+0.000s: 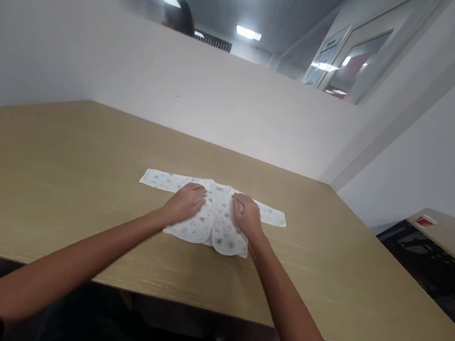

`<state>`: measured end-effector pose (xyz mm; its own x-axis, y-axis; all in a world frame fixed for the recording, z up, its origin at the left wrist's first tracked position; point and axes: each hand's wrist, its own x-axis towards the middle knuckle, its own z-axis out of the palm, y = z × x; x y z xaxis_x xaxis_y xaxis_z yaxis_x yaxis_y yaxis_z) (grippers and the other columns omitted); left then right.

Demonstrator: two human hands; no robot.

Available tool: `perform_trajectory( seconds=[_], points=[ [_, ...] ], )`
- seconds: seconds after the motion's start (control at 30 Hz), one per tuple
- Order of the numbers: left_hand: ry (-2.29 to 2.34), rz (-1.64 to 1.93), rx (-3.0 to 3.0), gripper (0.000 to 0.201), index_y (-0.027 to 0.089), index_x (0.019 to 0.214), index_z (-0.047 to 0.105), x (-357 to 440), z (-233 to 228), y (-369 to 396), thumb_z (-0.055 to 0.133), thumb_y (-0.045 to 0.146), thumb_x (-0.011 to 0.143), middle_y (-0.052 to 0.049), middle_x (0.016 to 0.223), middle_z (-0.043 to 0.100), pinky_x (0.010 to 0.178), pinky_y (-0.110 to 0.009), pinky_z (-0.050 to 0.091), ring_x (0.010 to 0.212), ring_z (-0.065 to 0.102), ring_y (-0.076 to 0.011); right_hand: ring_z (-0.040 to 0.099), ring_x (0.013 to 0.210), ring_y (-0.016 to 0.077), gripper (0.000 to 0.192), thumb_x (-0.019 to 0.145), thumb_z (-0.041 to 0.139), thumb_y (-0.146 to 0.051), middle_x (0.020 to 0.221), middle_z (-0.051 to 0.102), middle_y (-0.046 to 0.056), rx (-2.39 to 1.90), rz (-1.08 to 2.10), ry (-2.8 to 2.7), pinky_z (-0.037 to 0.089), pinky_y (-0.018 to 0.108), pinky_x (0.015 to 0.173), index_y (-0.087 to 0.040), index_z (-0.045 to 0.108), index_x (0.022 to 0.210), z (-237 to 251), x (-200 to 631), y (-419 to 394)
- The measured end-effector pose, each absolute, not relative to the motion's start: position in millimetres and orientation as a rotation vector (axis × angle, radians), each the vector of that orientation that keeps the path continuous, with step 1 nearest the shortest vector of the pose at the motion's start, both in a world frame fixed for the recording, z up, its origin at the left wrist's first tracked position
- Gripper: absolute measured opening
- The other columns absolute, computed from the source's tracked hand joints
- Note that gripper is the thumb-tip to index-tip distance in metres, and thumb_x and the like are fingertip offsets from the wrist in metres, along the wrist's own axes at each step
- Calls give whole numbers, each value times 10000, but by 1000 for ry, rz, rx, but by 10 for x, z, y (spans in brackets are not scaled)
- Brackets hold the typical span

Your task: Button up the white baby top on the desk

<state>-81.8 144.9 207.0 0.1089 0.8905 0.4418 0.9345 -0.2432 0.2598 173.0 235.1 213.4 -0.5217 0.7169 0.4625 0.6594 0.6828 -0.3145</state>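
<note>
Baby shirt (216,216), thin white cotton-looking fabric with small pastel prints, lies flat on the desk (65,185), roughly mid-desk, a bit toward the near edge. Short sleeves spread out left and right; front opening runs down the middle; rounded hem flaps point toward the person. Tiny label at the neckline, print too small to read. Left hand (186,203) rests palm-down on the shirt's left panel, fingers flat and close together, holding nothing, just pressing the cloth. Right hand (247,216) sits palm-down on the right panel, fingers slightly curled near the centre opening; may be pinching the fabric edge, can't tell from this angle. Both forearms bare, reaching in from the near edge. Desk is light wood-grain laminate, matte, with a straight front edge. White partition wall (140,67) stands along the far side, smooth and plain. Dark-haired head of another person (180,17) shows above the partition. Second desk (450,237) of same laminate at far right, with a red-and-white tag (425,220) on it.
</note>
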Motion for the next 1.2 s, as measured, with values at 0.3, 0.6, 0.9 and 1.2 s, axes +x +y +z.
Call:
perform_trajectory(
  seconds=[0.3, 0.6, 0.9, 1.2],
  points=[
    [-1861, -430, -2556, 680, 151, 1610, 305, -764, 1798, 1367, 277, 546, 1056, -148, 1717, 226, 1282, -557, 127, 1596, 165, -324, 174, 1595, 331, 702, 1059, 318, -480, 1700, 221, 190, -1179, 161, -2710, 175, 530, 1287, -51, 296, 1615, 1860, 1554, 2175],
    [-1942, -236, -2568, 1006, 146, 1652, 193, -705, 1958, 1313, 258, 841, 928, -148, 1738, 78, 1283, -554, 78, 1610, 60, -346, 118, 1607, 310, 728, 1061, 265, -522, 1721, 163, 159, -1309, 190, -2687, 122, 489, 1299, -70, 255, 1631, 1938, 1512, 2103],
    [-1824, -222, -2692, 1037, 115, 1656, 140, -771, 1945, 1223, 241, 845, 928, -138, 1735, 66, 1298, -467, 20, 1616, 45, -289, 114, 1607, 315, 726, 1058, 265, -514, 1720, 166, 164, -1310, 232, -2696, 123, 489, 1301, -61, 267, 1627, 1983, 1550, 2094],
    [-1806, -226, -2662, 1021, 195, 1667, 117, -747, 1938, 1115, 315, 853, 912, -135, 1734, 48, 1287, -531, 51, 1609, 53, -350, 124, 1604, 332, 724, 1048, 322, -501, 1707, 204, 190, -1263, 209, -2638, 155, 528, 1293, -51, 291, 1615, 1953, 1564, 1994]
  ],
)
